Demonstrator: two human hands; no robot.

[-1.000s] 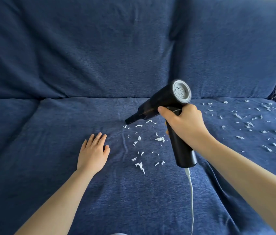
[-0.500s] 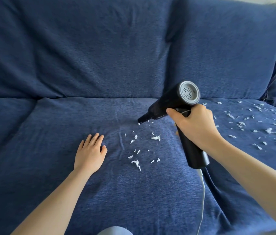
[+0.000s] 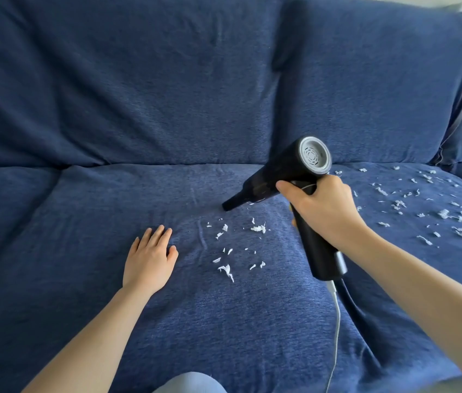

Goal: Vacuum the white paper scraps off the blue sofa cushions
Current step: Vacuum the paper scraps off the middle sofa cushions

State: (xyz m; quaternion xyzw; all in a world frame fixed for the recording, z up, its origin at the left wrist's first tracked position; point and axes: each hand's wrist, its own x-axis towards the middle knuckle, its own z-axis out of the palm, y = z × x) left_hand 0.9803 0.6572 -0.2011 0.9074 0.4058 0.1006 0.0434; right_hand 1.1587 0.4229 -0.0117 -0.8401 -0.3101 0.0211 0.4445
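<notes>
Head cam: only view i've got, looks down at the sofa w/ both arms in shot.
R hand (image 3: 323,211): fingers + thumb wrapped tight round the grip of the handheld vac (image 3: 278,177). black body, grey vented cap facing me.
nozzle (image 3: 228,206): angled down-left, tip at the fabric or just off it, can't tell which from here. sits just behind the near paper.
L hand (image 3: 150,259): flat on the seat cushion (image 3: 96,211), fingers straight and together, holding nothing. prob just pinning the cover down. just left of the paper.
near scraps (image 3: 258,228): loose bunch of small white bits between L hand and the vac handle. 2 bigger clumps, 1 close to the nozzle and 1 at the front edge.
far scraps (image 3: 445,215): way more of them, spread over the seat to the right, on the far side of my R arm, well apart from the nozzle.
cord (image 3: 336,316): white, hangs off the bottom of the handle toward me.
step: imo mid-job, working the near bunch, right side looks untouched.
next: i'd drag the tip back toward me thru the bunch, low + slow so the light bits go in and don't scatter, then swing over to the right patch. gotta watch the cord doesn't sweep paper around.
</notes>
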